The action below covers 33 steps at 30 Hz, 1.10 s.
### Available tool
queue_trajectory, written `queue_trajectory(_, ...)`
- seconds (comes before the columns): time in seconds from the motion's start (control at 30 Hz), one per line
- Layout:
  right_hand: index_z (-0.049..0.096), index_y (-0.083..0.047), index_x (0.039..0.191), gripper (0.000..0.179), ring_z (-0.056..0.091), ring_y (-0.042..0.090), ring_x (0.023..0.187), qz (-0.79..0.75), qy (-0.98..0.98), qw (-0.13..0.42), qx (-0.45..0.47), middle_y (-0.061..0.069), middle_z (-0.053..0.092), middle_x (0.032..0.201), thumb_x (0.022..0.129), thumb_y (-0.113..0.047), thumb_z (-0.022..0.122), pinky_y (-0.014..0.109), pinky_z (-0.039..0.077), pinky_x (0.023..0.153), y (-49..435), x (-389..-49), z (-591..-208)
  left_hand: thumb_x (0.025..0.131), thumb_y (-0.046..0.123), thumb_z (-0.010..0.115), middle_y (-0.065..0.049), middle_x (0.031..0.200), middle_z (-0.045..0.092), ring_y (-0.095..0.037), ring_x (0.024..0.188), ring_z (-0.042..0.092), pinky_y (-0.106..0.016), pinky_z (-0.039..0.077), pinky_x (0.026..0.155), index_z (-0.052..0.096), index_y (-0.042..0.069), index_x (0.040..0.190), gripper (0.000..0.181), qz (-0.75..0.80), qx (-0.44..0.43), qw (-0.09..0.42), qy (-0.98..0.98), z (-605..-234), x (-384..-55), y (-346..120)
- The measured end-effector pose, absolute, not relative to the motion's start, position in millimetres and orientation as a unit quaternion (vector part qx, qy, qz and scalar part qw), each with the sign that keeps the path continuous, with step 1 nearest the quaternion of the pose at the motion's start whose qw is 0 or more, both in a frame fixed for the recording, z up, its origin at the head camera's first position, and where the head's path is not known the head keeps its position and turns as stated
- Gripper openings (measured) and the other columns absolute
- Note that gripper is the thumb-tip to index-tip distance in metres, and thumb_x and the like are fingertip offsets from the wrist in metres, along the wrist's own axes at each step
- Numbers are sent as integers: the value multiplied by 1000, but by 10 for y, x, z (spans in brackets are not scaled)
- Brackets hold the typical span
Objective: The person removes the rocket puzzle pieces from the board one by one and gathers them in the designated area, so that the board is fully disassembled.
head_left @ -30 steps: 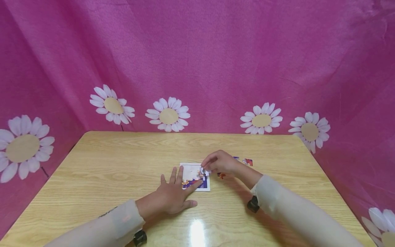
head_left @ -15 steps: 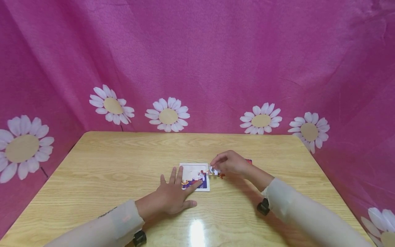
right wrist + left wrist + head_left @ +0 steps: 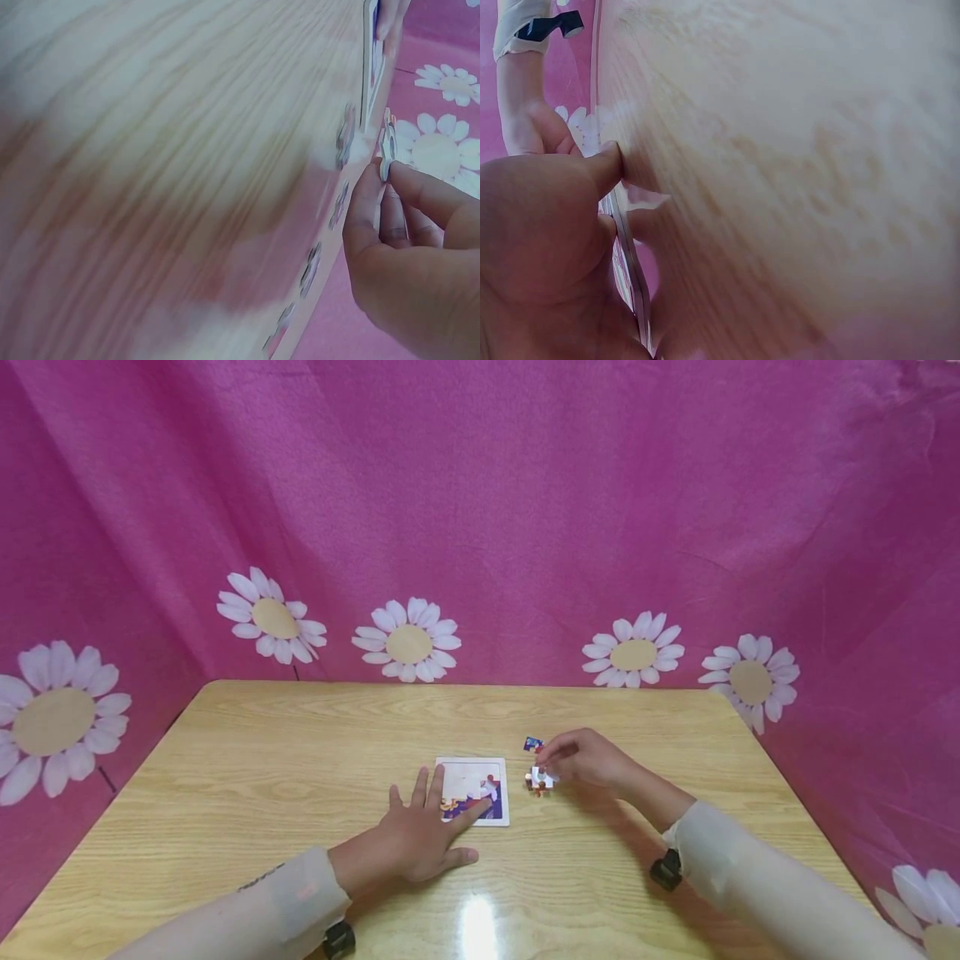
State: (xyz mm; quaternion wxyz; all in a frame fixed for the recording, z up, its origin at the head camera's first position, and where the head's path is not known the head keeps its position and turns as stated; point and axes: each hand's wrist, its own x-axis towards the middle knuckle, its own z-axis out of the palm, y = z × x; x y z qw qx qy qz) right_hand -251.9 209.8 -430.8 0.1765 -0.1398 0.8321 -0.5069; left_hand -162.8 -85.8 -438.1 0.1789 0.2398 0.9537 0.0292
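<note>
A square puzzle board (image 3: 472, 762) with a pale frame lies mid-table, its lower and right parts filled with purple and coloured pieces. My left hand (image 3: 420, 839) rests with spread, straight fingers across the board's left and lower side, the index finger on the lower right pieces. To the right of the board, my right hand (image 3: 588, 756) pinches a whitish puzzle piece (image 3: 387, 146) between thumb and fingertip, raised off the table in the right wrist view. In the head view that piece overlaps a reddish loose piece beneath it.
Several loose puzzle pieces lie on the wooden table (image 3: 315, 735) right of the board, partly hidden by the right hand; a blue one (image 3: 532, 743) shows behind its fingers. A pink curtain (image 3: 480, 527) with daisies surrounds the table's back and sides.
My right hand has moved right, away from the board, carrying the whitish puzzle piece from above the board's right edge to over the loose pieces. The left hand stays in place.
</note>
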Motion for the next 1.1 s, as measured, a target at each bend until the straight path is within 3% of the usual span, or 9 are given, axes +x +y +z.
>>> queue_trajectory(0.63,71,13,108,18,65,15,85,-491,847,159,-128,19,74,104,92,12,63,30,57,73,2445,-2435,-4327,98,75,38,-29,170,-1,-53,155,-1,-80,14,112,16,53,161,70,29,236,187,953,-4377,-1632,-858)
queue_trajectory(1.1,75,6,98,14,60,16,76,-436,886,114,-108,15,75,93,89,12,67,27,51,63,2451,-2383,-4349,98,74,38,-29,169,-1,-53,155,-1,-81,14,112,16,53,162,71,30,239,185,953,-4386,-1632,-859)
